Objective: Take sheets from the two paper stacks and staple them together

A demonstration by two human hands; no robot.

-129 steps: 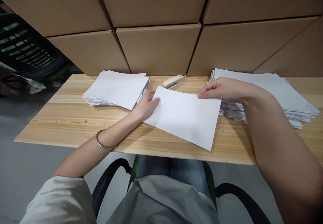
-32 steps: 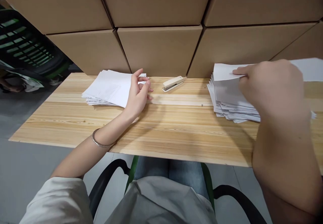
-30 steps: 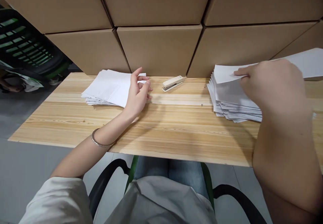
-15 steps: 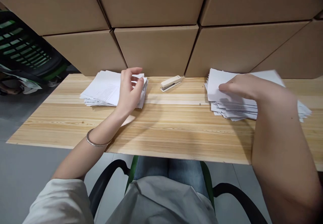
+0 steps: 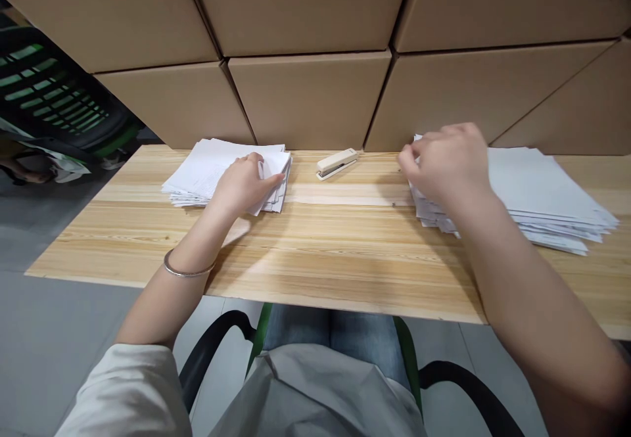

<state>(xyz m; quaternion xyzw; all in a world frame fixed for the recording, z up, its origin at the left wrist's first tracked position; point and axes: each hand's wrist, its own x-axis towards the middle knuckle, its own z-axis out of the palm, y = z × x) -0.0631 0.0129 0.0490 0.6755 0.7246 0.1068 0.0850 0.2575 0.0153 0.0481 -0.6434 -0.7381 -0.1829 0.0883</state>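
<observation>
My left hand (image 5: 241, 184) rests on the left stack of white paper (image 5: 197, 167), its thumb stretched out apart from the fingers over the right end of the stack. I see nothing gripped in it. My right hand (image 5: 446, 164) is at the left end of a second paper stack (image 5: 527, 181). Its fingers are curled and the knuckles face up. The hand hides its own fingertips, so I cannot make out what they hold. Between the two stacks lies a cream stapler (image 5: 338, 163), touched by neither hand.
Large brown cardboard boxes (image 5: 310, 98) form a wall along the back of the wooden table (image 5: 315, 253). A black and green chair (image 5: 49, 89) stands beyond the left end, with part of another person near it. My chair's armrest (image 5: 217, 345) is below the front edge.
My left hand has lowered onto the left stack. The right hand has shifted left along its stack, its fingers curling, uncovering more of the paper on the right.
</observation>
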